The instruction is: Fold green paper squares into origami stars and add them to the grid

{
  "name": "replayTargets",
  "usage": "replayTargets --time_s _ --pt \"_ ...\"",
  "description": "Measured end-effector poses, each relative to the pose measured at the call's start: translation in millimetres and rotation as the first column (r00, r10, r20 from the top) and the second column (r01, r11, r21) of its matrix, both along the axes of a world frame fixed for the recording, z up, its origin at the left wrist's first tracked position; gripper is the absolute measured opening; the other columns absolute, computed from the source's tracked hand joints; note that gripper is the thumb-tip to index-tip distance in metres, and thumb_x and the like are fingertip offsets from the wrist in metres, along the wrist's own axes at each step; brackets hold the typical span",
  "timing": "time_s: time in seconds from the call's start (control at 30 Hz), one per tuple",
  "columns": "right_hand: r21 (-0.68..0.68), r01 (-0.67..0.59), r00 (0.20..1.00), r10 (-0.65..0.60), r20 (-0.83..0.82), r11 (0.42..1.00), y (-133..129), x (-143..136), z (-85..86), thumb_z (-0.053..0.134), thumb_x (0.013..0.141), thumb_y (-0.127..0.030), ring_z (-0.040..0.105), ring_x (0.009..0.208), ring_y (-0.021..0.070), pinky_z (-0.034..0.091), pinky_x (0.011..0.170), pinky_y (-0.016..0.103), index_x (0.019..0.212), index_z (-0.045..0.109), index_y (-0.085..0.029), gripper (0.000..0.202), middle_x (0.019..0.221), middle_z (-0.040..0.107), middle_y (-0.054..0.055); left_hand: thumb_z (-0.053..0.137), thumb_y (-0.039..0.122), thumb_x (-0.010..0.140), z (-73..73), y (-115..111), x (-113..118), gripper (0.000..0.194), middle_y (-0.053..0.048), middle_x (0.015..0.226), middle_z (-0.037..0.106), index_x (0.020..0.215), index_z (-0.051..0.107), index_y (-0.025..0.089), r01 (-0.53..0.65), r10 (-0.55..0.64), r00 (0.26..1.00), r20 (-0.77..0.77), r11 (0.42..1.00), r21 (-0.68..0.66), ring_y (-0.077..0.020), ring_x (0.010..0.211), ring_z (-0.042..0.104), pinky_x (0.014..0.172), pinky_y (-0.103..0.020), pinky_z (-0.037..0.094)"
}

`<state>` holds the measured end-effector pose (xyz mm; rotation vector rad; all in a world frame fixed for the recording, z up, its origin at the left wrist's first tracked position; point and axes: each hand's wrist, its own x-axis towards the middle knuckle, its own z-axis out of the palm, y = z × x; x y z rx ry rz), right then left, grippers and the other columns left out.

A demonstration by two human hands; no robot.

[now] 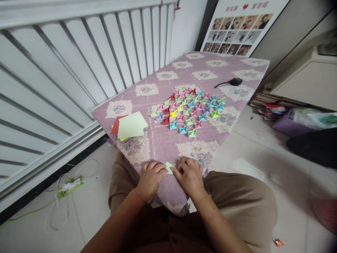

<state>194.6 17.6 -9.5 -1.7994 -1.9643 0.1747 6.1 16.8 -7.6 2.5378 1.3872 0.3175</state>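
A small folded piece of pale green paper (169, 168) lies on the tablecloth close to the near corner of the table. My left hand (150, 180) rests at its left side, fingers bent and pressing its edge against the cloth. From the right, my right hand (191, 176) holds it down with the thumb, the other fingers curled. Parts of the paper's edges are covered by the fingertips. Beyond my hands, several folded paper stars (189, 109) in green, pink, red, blue and yellow stand in rows. Square paper sheets (132, 124), pale green on top, are stacked at the left.
A purple floral tablecloth (164, 140) covers the table. A black object with a cord (236, 81) lies at the far right. White radiator (113, 45) runs along the left. A power strip (70, 187) is on the floor; a photo board (240, 28) stands behind.
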Motion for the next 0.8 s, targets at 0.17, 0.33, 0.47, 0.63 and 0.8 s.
replayTargets --time_s 0.17,0.33,0.47,0.63,0.8 --pt "0.007 0.009 1.000 -0.009 0.009 1.000 0.0 2.5 -0.5 0.068 0.078 -0.043 0.047 0.092 0.0222 0.029 0.081 0.036 0.066 0.060 -0.022 0.025 0.088 0.058 0.003 0.049 0.022 0.092 0.6 0.4 -1.1 0.027 0.004 0.122 0.059 0.114 0.059 0.035 0.016 -0.015 0.999 -0.032 1.000 0.011 -0.0193 0.108 0.044 0.082 -0.037 0.030" --pt "0.021 0.005 1.000 -0.005 -0.001 1.000 -0.9 2.4 -0.2 0.068 0.078 -0.040 0.048 0.091 0.0221 0.030 0.081 0.036 0.066 0.058 -0.021 0.024 0.088 0.058 0.003 0.053 0.027 0.091 1.8 1.0 -3.0 0.029 0.005 0.122 0.059 0.118 0.057 0.038 0.055 -0.053 0.997 -0.059 0.998 0.036 -0.0206 0.108 0.044 0.084 -0.038 0.029" --pt "0.015 0.002 1.000 -0.001 -0.020 1.000 0.0 6.4 -4.3 0.066 0.079 -0.034 0.049 0.091 0.0224 0.031 0.081 0.037 0.074 0.062 -0.022 0.013 0.088 0.060 0.003 0.052 0.028 0.092 1.8 2.1 -4.0 0.033 0.004 0.122 0.059 0.122 0.054 0.040 0.090 -0.086 0.994 -0.069 0.994 0.061 -0.0211 0.109 0.043 0.084 -0.038 0.029" --pt "0.101 -0.048 0.992 0.059 -0.112 0.994 -1.9 12.7 -6.0 0.056 0.086 -0.024 0.054 0.094 0.0219 0.033 0.086 0.039 0.090 0.065 -0.023 0.011 0.096 0.065 0.004 0.052 0.029 0.092 2.2 3.3 -4.0 0.029 0.003 0.121 0.059 0.119 0.056 0.039 0.105 -0.098 0.991 -0.094 0.992 0.076 -0.0209 0.108 0.043 0.082 -0.038 0.029" --pt "0.200 -0.253 0.957 0.275 -0.090 0.947 -20.0 -0.2 -3.2 0.046 0.092 -0.020 0.056 0.106 0.0202 0.032 0.097 0.040 0.112 0.061 -0.020 0.025 0.110 0.066 0.007 0.052 0.031 0.092 2.2 3.8 -2.5 0.023 0.003 0.120 0.060 0.113 0.060 0.036 0.109 -0.098 0.988 -0.118 0.990 0.095 -0.0209 0.107 0.044 0.081 -0.038 0.029"
